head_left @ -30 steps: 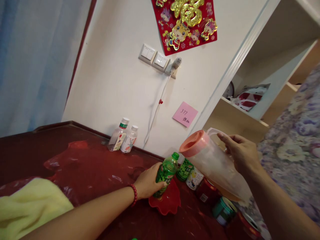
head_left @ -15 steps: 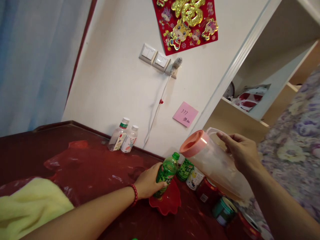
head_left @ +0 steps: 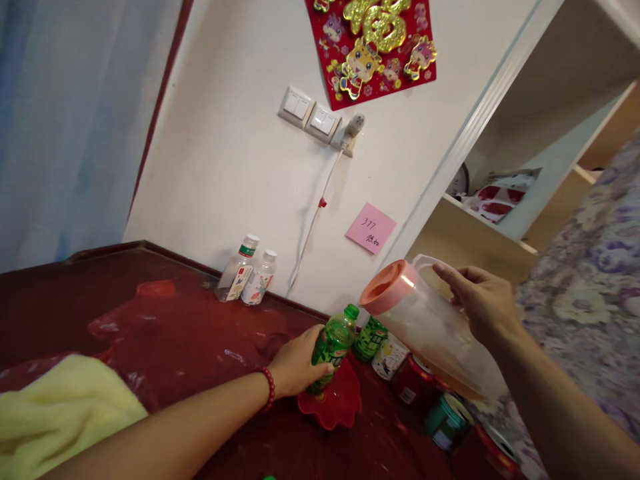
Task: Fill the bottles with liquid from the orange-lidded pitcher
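While the left hand (head_left: 295,367) wraps the green bottle (head_left: 331,347) — the pitcher (head_left: 430,327) tilts just beside.

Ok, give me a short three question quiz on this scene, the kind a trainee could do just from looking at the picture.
1. True or false: the left hand grips the green bottle standing in the red dish.
2. Which hand holds the pitcher with the orange lid?
3. The green bottle's cap is: A on, B off, C hidden.

Key
1. True.
2. The right hand, at the handle, with the pitcher tilted toward the bottle.
3. A.
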Motion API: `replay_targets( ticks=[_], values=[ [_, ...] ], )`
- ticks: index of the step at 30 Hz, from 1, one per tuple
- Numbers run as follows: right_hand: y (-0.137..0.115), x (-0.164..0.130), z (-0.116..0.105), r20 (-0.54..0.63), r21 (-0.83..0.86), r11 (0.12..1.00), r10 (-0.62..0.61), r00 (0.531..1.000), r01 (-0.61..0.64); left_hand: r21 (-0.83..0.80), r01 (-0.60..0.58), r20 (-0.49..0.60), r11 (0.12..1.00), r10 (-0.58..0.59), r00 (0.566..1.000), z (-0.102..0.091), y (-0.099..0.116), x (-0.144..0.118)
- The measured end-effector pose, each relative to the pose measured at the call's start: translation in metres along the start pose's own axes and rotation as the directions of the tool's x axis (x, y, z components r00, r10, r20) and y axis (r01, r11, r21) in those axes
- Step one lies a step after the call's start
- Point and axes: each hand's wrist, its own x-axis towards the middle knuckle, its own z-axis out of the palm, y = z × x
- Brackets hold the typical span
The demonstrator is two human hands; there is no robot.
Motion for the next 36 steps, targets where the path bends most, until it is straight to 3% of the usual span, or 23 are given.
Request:
replay_targets(
  ticks=[36],
  values=[
    [-0.013, 0.000, 0.003, 0.037, -0.013, 0.999, -0.030, 0.999, 0.030, -0.003, -0.003, -0.001, 1.000, 0.003, 1.000, -0.001, -0.001, 0.000]
  ],
)
